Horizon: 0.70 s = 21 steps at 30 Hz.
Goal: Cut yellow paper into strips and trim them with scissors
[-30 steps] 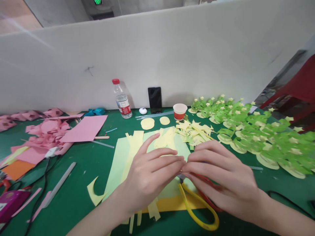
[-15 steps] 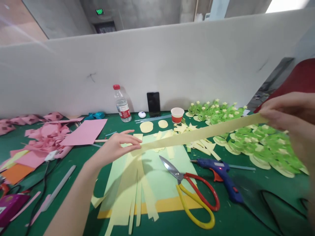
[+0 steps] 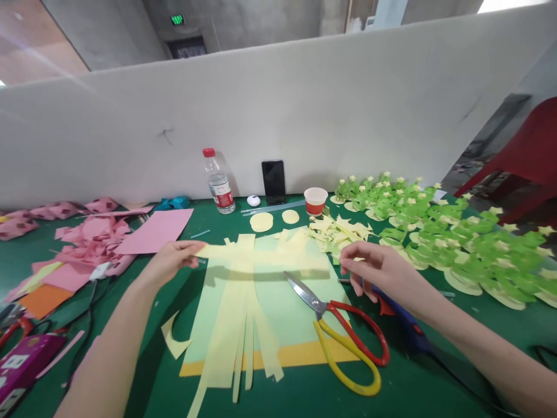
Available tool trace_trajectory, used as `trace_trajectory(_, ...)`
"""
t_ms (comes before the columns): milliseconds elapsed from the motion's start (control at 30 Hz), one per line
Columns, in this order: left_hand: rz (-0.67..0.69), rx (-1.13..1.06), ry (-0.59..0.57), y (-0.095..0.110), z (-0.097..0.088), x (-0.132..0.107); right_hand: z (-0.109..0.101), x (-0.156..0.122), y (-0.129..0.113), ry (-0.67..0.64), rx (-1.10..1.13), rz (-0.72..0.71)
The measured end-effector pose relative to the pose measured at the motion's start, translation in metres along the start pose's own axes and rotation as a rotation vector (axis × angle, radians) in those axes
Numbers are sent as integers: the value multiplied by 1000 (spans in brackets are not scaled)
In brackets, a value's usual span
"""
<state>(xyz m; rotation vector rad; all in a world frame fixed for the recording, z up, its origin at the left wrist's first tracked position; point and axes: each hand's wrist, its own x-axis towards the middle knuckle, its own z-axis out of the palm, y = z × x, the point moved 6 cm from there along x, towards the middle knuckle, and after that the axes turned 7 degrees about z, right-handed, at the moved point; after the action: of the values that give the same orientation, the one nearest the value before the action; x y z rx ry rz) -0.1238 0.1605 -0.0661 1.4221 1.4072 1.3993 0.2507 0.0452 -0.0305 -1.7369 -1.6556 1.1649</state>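
My left hand (image 3: 185, 255) pinches one end of a pale yellow paper strip (image 3: 282, 257), held level above light green sheets (image 3: 300, 313). Beyond the strip's other end, my right hand (image 3: 369, 267) hovers with its fingers loosely curved and apart, holding nothing. Several narrower yellow strips (image 3: 243, 325) lie fanned over the sheets. Scissors with one red and one yellow handle (image 3: 319, 307) rest partly on the sheets. Partly hidden under my right hand is a blue glue gun (image 3: 411, 328).
Rows of green paper pieces with yellow stars (image 3: 456, 244) stand right, beside yellow scraps (image 3: 339, 229). Along the white partition (image 3: 270, 110) are a bottle (image 3: 221, 188), phone (image 3: 274, 183) and paper cup (image 3: 315, 201). Pink paper (image 3: 156, 231) and a purple box (image 3: 28, 368) lie left.
My right hand has come in from the far right and let go of the strip's end. My left hand has shifted left, and the strip now hangs lower over the sheets.
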Motion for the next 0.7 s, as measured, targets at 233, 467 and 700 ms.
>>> trace_trajectory(233,-113,546,-367,-2,31,5,32,-10,37,-30,-398,2)
trace_trajectory(467,393,691,-563,30,115,-39,70,-25,63,-71,-574,-77)
trace_trajectory(700,598,694,-833,25,180,-72,84,-18,63,-58,-690,-22)
